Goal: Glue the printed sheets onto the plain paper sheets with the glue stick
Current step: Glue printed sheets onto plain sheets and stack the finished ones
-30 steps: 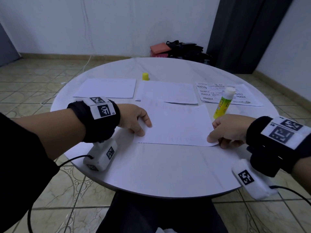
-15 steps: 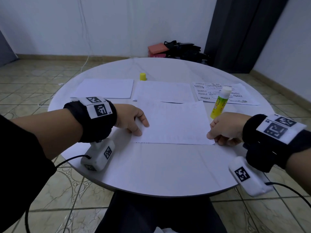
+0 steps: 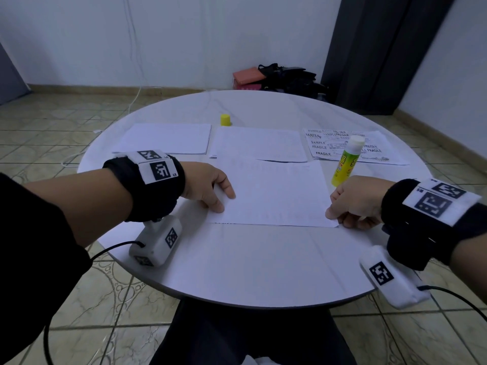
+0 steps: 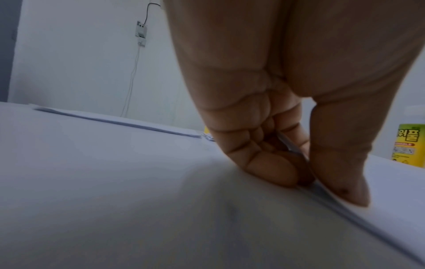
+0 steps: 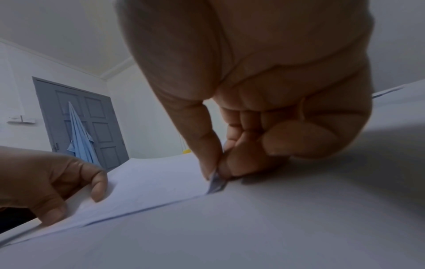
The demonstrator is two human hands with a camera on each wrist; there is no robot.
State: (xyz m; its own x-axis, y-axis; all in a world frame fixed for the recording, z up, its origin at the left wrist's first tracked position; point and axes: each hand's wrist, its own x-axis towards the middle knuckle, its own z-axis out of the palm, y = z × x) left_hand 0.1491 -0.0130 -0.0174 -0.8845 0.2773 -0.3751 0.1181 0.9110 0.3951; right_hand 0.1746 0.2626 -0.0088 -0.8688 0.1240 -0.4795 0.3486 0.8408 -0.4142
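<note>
I had the face-down sheet [image 3: 274, 196] lying flat on the round table [image 3: 237, 259], just nearer me than the upright glue stick [image 3: 346, 162]. My left hand [image 3: 208, 187] pinched its near-left corner between thumb and fingers; my right hand [image 3: 353, 198] pinched the near-right corner beside the glue stick. The printed sheets [image 3: 369, 146] lay behind the stick, its yellow cap [image 3: 225, 119] well left.

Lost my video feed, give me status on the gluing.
Left hand and right hand each pinch a near corner of the centre sheet. Glue stick upright, uncapped, beside it. Nothing in the way.
</note>
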